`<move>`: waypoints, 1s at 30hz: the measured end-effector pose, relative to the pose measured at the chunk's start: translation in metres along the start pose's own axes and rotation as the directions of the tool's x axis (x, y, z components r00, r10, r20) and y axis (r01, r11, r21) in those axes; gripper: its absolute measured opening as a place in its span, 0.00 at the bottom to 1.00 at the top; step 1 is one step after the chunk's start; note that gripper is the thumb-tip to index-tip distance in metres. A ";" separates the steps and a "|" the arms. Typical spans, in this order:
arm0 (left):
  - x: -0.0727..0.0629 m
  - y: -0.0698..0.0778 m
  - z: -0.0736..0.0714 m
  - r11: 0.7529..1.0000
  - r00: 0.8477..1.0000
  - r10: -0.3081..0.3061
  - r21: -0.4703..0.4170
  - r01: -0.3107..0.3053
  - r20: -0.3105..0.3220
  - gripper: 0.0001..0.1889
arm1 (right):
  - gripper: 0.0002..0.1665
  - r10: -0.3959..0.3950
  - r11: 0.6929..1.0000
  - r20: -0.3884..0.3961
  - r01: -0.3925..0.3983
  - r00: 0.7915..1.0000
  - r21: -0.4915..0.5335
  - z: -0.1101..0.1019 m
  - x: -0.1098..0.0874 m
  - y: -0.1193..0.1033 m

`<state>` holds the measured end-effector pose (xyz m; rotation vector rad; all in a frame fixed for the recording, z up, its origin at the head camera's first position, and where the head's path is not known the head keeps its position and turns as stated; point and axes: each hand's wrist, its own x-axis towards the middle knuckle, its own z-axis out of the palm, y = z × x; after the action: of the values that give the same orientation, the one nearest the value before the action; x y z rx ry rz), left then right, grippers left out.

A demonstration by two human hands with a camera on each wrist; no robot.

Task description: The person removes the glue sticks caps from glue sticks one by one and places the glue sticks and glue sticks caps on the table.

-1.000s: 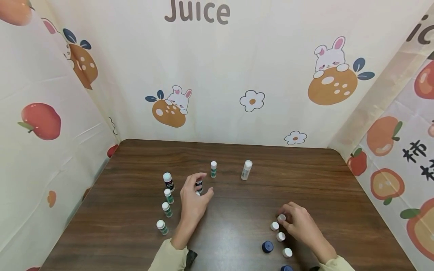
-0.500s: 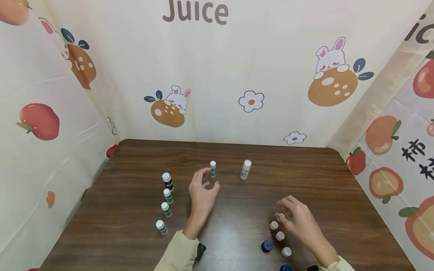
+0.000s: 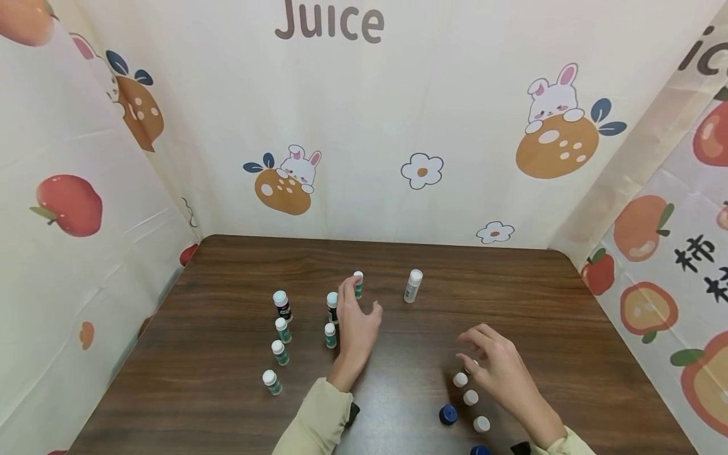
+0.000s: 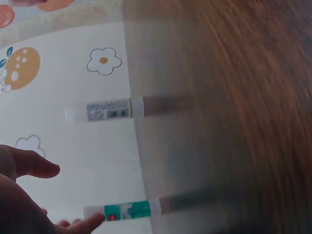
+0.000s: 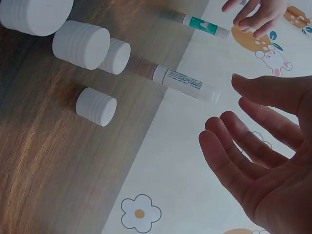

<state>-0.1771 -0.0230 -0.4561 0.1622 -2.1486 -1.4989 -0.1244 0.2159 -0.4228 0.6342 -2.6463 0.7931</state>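
Observation:
My left hand (image 3: 357,325) reaches toward a green-labelled glue stick (image 3: 359,292), its fingers overlapping the stick's left side in the head view. In the left wrist view a fingertip reaches that stick's label, and the thumb stays apart. Just left of the hand stand a dark-labelled stick (image 3: 332,309) and another green one (image 3: 330,337). A taller white stick (image 3: 412,287) is farther right. My right hand (image 3: 499,363) hovers with spread, bent fingers and nothing between them. Below it are small white ribbed caps (image 5: 96,106), one mostly hidden by the hand in the head view.
On the left, a dark-labelled stick (image 3: 282,306) and several green-labelled sticks (image 3: 279,352) form a column. Near the right hand lie more white caps (image 3: 470,397) and two blue caps (image 3: 448,414). Printed cloth (image 3: 364,114) surrounds the wooden table (image 3: 227,404).
My left hand has moved rightward from the dark and green sticks, which now stand uncovered, to the rear green stick. My right hand has risen slightly off a white cap and shifted left.

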 end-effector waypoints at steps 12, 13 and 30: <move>0.004 -0.009 0.020 0.983 0.984 -0.181 0.012 0.181 -0.007 0.35 | 0.19 -0.046 0.999 -0.048 0.046 0.998 0.012 0.000 0.006 -0.003; 0.005 -0.010 0.022 0.981 0.981 -0.194 0.011 0.194 -0.004 0.35 | 0.19 -0.053 0.998 -0.055 0.054 0.997 0.012 -0.001 0.007 -0.004; 0.022 -0.023 0.034 0.956 0.955 -0.294 -0.009 0.294 -0.044 0.25 | 0.20 -0.087 0.995 -0.085 0.090 0.993 0.033 0.002 0.023 -0.013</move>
<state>-0.2163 -0.0117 -0.4777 0.5308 -2.1573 -1.6412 -0.1379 0.1976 -0.4095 0.7072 -2.5151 0.8262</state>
